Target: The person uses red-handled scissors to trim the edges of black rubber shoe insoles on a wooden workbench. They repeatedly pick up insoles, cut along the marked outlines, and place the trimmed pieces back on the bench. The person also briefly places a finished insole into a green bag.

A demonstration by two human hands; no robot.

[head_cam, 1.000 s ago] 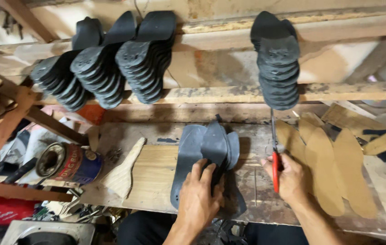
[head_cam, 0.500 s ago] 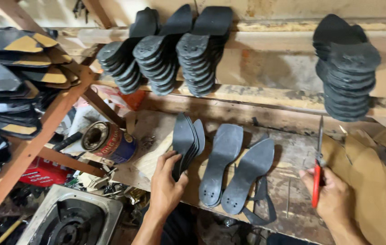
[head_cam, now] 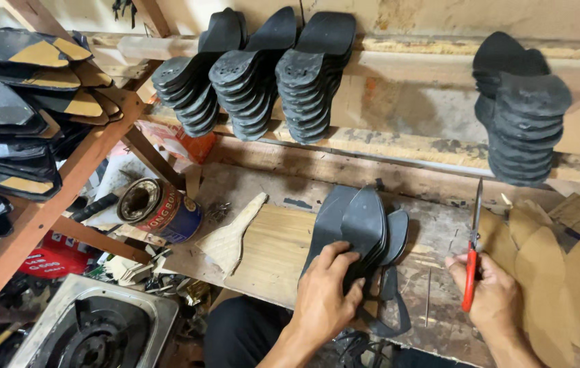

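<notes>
The left hand (head_cam: pixel 326 293) gripped stacked dark insoles (head_cam: pixel 358 228), the right hand (head_cam: pixel 491 293) clasped red-handled scissors (head_cam: pixel 472 255), near a blue-labelled round tin (head_cam: pixel 160 208) on the table (head_cam: pixel 269 252).

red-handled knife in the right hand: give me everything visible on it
The knife is a slim tool with a bright red handle and a narrow, bare metal blade tapering to a point. It stands nearly upright, the tip pointing away from the person toward the back of the wooden bench. The right hand grips the handle's lower part, the fingers wrapping it; the handle's end is hidden in the palm. The blade touches nothing that can be seen. Tan cardboard cutouts lie just beside it.
</notes>
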